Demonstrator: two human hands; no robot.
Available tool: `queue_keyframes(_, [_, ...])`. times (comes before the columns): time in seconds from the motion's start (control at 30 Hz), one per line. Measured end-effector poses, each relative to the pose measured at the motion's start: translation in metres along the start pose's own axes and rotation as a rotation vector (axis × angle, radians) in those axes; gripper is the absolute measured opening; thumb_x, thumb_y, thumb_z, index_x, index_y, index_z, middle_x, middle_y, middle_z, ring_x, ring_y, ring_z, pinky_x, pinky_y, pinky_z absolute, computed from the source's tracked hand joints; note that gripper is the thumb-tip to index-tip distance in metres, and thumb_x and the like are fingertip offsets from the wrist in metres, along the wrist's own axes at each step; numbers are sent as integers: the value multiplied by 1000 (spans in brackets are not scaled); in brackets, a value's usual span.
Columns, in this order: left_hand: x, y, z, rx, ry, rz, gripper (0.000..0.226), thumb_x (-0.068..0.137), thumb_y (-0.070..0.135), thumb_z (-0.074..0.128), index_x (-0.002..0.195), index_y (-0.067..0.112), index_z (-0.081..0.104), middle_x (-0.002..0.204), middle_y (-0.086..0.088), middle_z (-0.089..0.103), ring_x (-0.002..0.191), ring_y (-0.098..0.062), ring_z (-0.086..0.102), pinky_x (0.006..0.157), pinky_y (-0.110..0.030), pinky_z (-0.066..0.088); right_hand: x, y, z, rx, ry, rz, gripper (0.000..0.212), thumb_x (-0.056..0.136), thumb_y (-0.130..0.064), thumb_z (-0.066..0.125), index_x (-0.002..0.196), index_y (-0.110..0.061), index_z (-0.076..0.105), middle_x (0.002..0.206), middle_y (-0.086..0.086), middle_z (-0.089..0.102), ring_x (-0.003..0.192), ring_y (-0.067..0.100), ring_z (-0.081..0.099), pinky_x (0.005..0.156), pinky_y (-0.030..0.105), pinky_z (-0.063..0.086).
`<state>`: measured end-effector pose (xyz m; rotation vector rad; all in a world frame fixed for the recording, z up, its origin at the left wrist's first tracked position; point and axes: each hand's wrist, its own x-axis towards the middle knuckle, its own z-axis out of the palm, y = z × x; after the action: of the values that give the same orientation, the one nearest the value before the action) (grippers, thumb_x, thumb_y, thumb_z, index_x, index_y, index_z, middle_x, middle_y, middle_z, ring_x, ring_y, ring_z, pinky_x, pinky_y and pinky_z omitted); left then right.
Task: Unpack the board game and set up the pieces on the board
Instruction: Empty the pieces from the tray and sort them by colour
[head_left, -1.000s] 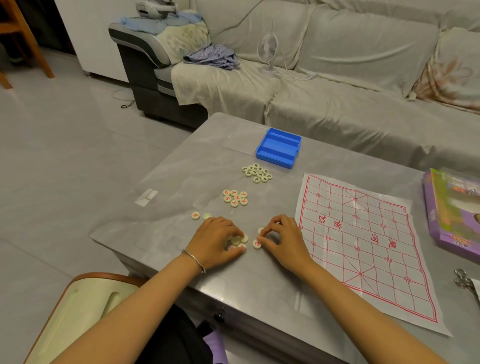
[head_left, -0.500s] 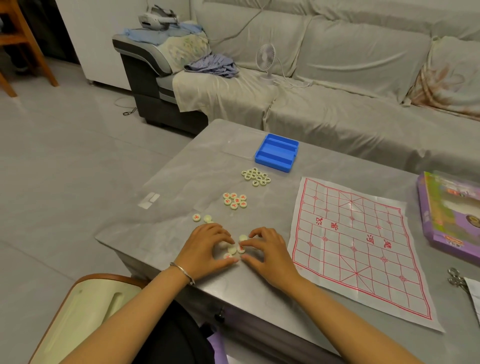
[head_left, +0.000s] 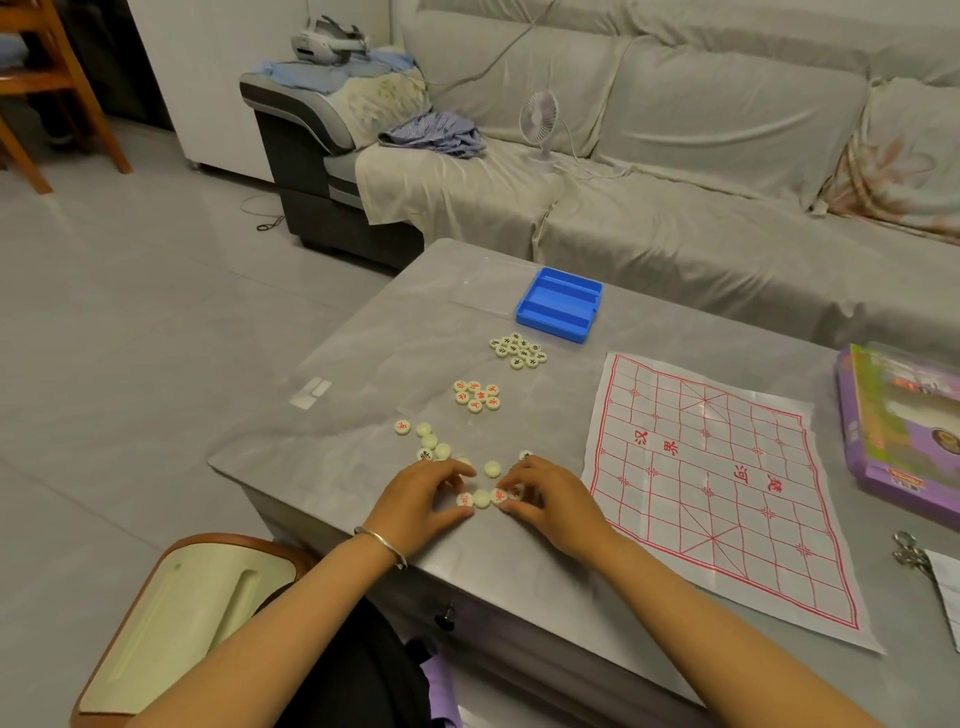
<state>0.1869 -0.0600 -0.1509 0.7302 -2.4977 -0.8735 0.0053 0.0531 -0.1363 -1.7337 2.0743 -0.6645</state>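
Note:
A paper board (head_left: 711, 483) with a red grid lies flat on the grey table (head_left: 363, 374), with no pieces on it. Round cream pieces lie in groups to its left: a black-lettered cluster (head_left: 518, 351), a red-lettered cluster (head_left: 477, 396), and loose pieces (head_left: 431, 441) near the front edge. My left hand (head_left: 421, 493) and my right hand (head_left: 545, 493) rest on the table facing each other, fingers curled. Their fingertips pinch a short row of pieces (head_left: 483, 499) between them.
A blue plastic tray (head_left: 560, 305) stands empty at the back beside a clear lid (head_left: 483, 283). A purple game box (head_left: 898, 431) sits at the right edge, with keys (head_left: 909, 553) in front of it. A sofa runs behind the table. A chair back (head_left: 171, 623) is at the lower left.
Both hands have slid slightly toward me along the table with several pieces. Pieces that my left hand covered before now lie uncovered behind it.

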Motion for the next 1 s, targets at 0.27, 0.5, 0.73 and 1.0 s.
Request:
queue_keyframes(0.27, [8,-2,-16,-105,-5,-54,32,78,27,72,106,32,59,89,15,62,83,-3,57,74,-10,43,5,2,1,20,-41,-36,27,89,-39,58,110,-23,64,94,-12,51,80,6,50,71,13,41])
queue_keyframes(0.5, [72,-8,-26,-138,160,-182,28,77,19,72,100,27,58,87,13,63,80,-8,55,70,-19,45,72,-1,-23,124,220,43,23,86,-31,64,106,-20,66,96,-7,58,78,6,54,71,14,44])
queue_keyframes(0.73, [112,-32,-7,-50,101,-232,29,73,27,76,94,27,55,87,12,63,82,-10,56,76,-26,49,111,21,-10,2,152,120,26,87,-31,64,109,-19,62,104,0,61,83,8,51,77,23,45])
queue_keyframes(1.0, [92,-29,-12,20,186,-104,26,80,40,67,101,27,62,98,14,60,86,-5,48,76,-21,43,92,21,-11,4,192,65,33,90,-38,57,118,-21,59,114,-7,57,91,4,52,79,19,46])
